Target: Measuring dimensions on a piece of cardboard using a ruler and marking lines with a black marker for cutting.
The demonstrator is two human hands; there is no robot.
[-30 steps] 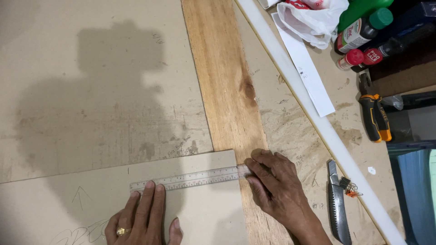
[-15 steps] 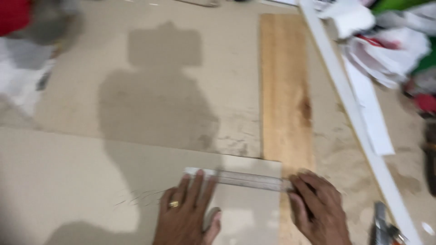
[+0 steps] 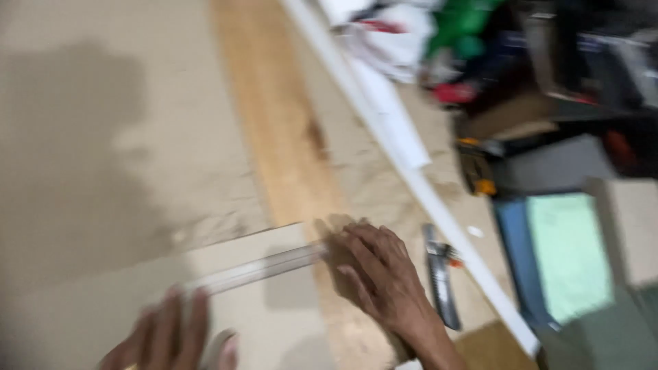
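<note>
From the head camera, the one view I have, my right hand (image 3: 380, 277) lies flat with its fingers spread, pressing on the end of the metal ruler (image 3: 253, 270) where it meets the wooden plank (image 3: 288, 157), so the rule cannot slip. My left hand (image 3: 171, 336) also lies flat, fingers together, on the pale board (image 3: 89, 301) just below the ruler's other end, pinning the sheet. Neither hand pinches anything. The ruler runs between my hands across the board's top edge. A folding saw (image 3: 439, 274) lies just right of my right hand, within reach. The picture is blurred.
</note>
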